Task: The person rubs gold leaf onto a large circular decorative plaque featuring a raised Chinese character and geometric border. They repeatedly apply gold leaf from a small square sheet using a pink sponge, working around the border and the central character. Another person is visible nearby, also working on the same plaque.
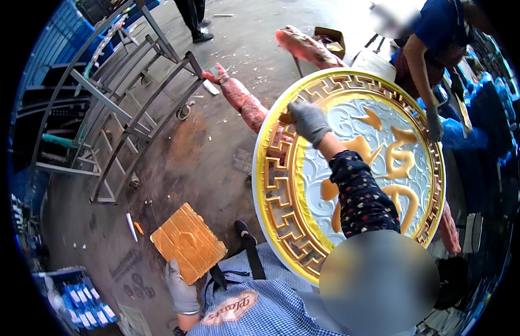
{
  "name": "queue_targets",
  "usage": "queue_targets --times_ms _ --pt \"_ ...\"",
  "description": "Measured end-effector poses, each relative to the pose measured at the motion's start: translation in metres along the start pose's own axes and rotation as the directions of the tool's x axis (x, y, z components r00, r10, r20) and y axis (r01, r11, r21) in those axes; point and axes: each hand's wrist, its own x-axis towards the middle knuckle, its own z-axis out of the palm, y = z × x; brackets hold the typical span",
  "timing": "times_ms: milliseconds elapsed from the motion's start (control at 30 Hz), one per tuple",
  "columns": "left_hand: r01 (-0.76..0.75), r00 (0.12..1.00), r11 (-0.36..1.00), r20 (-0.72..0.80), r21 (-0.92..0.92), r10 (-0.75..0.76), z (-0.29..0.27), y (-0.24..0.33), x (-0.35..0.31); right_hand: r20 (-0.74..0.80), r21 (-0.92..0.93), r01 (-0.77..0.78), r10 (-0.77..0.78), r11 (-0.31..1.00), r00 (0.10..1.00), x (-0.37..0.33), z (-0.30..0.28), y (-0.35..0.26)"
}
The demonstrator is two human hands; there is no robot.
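A large round panel (321, 159) lies at an angle before me, with pale-blue scrollwork, raised golden characters and a golden fretwork border (274, 207) inside a yellow rim. My right hand (311, 122), in a grey glove, reaches across it to the border's upper left. Its fingers are closed round a small brownish thing, mostly hidden, pressed against the fretwork. At the lower left my left hand (182, 288), also gloved, grips the lower edge of a cardboard piece (187, 242) smeared with golden paint. A blurred patch covers the panel's near right edge.
Wrapped reddish supports (243, 103) stick out beneath the panel. A metal rack on wheels (125, 126) stands left. A co-worker's gloved hand (434, 124) is by the panel's right edge; another person's legs (192, 19) stand far off. A white stick (131, 227) and orange marker-like object (138, 228) lie on the floor.
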Motion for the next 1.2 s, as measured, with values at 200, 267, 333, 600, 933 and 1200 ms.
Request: queue_targets --times_ms 200,267,333,600,933,1200 --pt "0.007 0.998 0.999 0.061 0.032 -0.009 0.008 0.005 0.005 -0.213 0.076 -0.052 0.067 0.996 0.975 -0.014 -0.022 -0.032" --pt "-0.004 0.996 0.999 0.085 0.035 0.001 0.012 0.005 0.009 -0.197 0.297 0.012 0.049 0.955 0.979 -0.032 -0.041 -0.063" --pt "-0.013 0.994 1.000 0.110 0.029 0.009 0.018 0.005 0.010 -0.177 0.489 0.091 -0.004 0.867 0.984 -0.058 -0.059 -0.093" --pt "0.077 0.970 0.997 0.230 0.018 -0.079 0.043 -0.005 -0.007 -0.008 0.843 -0.060 0.123 0.535 0.992 -0.181 -0.121 -0.156" --pt "0.227 0.810 0.973 0.562 -0.031 -0.171 0.060 -0.002 -0.037 0.216 0.893 -0.402 0.593 0.202 0.776 -0.336 -0.168 -0.231" --pt "0.326 0.700 0.945 0.673 -0.002 -0.240 0.034 -0.042 -0.051 0.004 0.733 -0.473 0.692 0.489 0.722 -0.403 -0.194 -0.308"
